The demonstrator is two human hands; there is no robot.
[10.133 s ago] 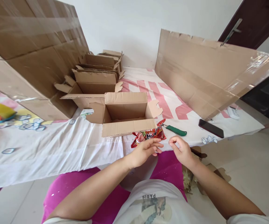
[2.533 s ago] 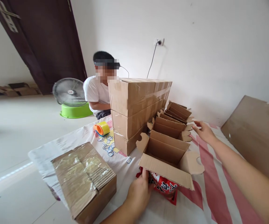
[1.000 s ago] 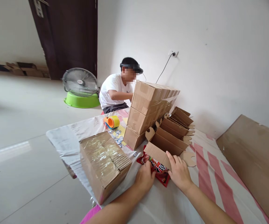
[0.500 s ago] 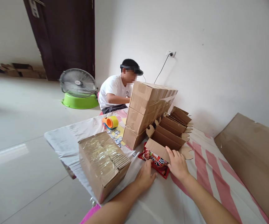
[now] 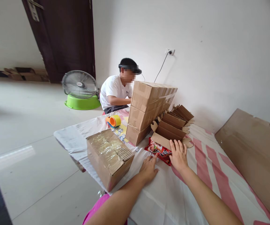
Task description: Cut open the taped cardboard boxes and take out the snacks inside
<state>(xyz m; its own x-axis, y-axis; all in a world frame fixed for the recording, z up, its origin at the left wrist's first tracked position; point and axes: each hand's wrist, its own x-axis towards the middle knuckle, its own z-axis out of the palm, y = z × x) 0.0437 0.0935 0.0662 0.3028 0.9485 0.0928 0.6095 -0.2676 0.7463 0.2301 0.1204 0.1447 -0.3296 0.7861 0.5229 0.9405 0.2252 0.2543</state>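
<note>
A red printed food packet (image 5: 157, 147) lies on the cloth-covered table, partly under the near flap of an open cardboard box (image 5: 169, 131). My left hand (image 5: 148, 169) rests just on the near side of the packet, fingers stretched toward its edge and the index fingertip at it. Against the box's near flap lies my right hand (image 5: 179, 155), its fingers spread and the palm over the packet's right end. Neither hand is wrapped round anything. Whatever is inside the open box cannot be made out.
Taped closed boxes (image 5: 139, 106) are stacked behind, and a single taped box (image 5: 110, 157) stands left of my left arm. A tape dispenser (image 5: 113, 121) lies farther back. Several open boxes (image 5: 183, 112) line the right. Another person (image 5: 117, 89) sits across the table.
My right hand's fingers have gone from gripping the flap's edge to lying spread against it. My left hand's fingers reach a little farther forward. The camera view has shifted slightly.
</note>
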